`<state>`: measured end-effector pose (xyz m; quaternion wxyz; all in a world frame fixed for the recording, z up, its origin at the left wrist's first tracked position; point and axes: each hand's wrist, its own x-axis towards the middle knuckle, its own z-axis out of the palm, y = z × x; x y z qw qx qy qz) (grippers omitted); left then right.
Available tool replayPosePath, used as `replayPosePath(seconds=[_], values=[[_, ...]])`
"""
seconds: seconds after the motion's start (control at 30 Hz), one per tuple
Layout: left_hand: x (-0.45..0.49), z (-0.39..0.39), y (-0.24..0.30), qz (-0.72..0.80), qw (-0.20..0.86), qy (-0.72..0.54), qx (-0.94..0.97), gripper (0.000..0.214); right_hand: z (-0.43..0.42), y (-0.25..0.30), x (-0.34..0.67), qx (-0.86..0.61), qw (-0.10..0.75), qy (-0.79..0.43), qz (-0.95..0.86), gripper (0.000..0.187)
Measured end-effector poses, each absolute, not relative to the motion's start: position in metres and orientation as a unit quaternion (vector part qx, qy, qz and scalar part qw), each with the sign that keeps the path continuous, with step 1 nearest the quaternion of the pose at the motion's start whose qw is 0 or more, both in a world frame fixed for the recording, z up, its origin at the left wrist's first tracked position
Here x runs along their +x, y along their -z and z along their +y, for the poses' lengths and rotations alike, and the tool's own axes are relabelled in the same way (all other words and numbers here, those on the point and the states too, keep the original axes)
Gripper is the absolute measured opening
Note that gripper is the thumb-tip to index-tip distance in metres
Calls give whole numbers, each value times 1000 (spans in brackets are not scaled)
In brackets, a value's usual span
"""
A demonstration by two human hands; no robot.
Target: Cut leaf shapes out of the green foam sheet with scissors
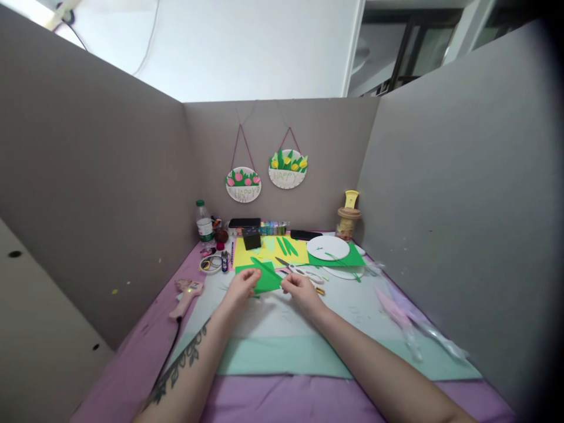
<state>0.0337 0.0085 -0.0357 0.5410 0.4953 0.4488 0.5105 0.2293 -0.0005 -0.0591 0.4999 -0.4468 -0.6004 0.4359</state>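
Observation:
My right hand pinches the lower end of a long pointed green paper leaf, which slants up to the left. Close to that leaf's left edge, my left hand has its fingertips pressed together; whatever they hold is hidden. Behind the hands lies a green paper sheet. A pair of white-handled scissors rests just beyond my right fingers, blades pointing up and left. Farther back, several cut green leaves are on a yellow sheet.
White paper plates lie at the back right by a green sheet. At left are a pink glue gun, a tape roll and a bottle. Plastic wrappers lie right. Two flower plates hang on the grey back panel.

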Motion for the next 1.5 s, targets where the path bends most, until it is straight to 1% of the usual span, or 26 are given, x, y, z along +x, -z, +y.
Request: replayPosePath(seconds=[0.17, 0.37, 0.47, 0.57, 0.77, 1.0, 1.17, 1.27, 1.37, 1.43, 1.5], values=[[54, 2, 48, 492, 489, -504, 514, 46, -5, 60, 221, -441, 471, -423, -636, 18], [61, -3, 52, 519, 429, -459, 579, 36, -7, 60, 215, -441, 491, -398, -637, 17], [64, -6, 51, 539, 406, -450, 586, 33, -7, 60, 214, -448, 485, -395, -639, 17], [63, -5, 53, 538, 418, -448, 579, 33, -7, 61, 213, -448, 474, -404, -641, 14], [56, 2, 50, 496, 504, -495, 504, 37, -2, 61, 218, -437, 474, -421, -638, 10], [44, 7, 40, 471, 547, -518, 458, 45, 1, 64, 222, -434, 443, -425, -660, 8], [32, 13, 36, 455, 553, -547, 433, 47, 3, 65, 226, -444, 429, -419, -666, 11], [28, 15, 34, 461, 543, -563, 419, 50, 7, 67, 228, -447, 462, -427, -636, 13], [33, 10, 36, 482, 522, -547, 443, 48, 8, 69, 227, -423, 501, -441, -613, 17], [41, 4, 37, 498, 504, -529, 467, 44, 6, 69, 224, -409, 497, -447, -621, 21], [49, -1, 38, 507, 494, -515, 483, 42, 3, 67, 221, -411, 479, -442, -637, 19]])
